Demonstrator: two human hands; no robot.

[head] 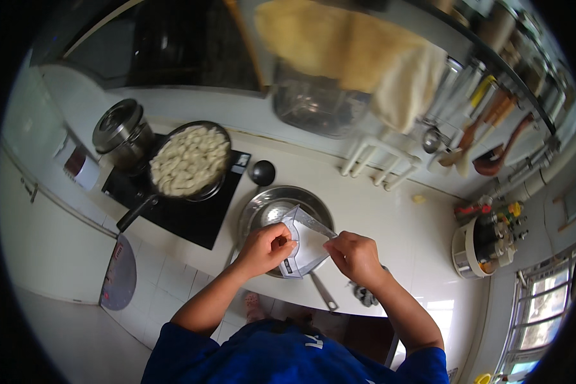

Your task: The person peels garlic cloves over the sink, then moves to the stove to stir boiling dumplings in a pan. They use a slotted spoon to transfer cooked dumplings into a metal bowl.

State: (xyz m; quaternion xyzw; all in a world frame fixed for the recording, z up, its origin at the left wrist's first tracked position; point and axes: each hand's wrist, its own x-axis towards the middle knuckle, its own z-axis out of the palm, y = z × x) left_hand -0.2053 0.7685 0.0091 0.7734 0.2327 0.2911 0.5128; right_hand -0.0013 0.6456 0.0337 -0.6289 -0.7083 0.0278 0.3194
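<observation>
My left hand [269, 247] has its fingers closed at the left edge of a clear plastic container with white contents [314, 247]. At the container's upper right edge, the closed fingers of my right hand [355, 254] grip a part I cannot make out. The container is over a round stainless steel bowl or pan [324, 204], from under which a metal handle [324, 292] sticks out toward me. A black ladle [262, 173] lies just beyond the steel rim.
On the black cooktop [199, 223] at left are a frying pan full of pale pieces [190, 161] and a lidded steel pot [125, 134]. A white rack [381, 161] stands by the wall, below hanging utensils [485, 129]. Bottles fill a round caddy [468, 249] at right.
</observation>
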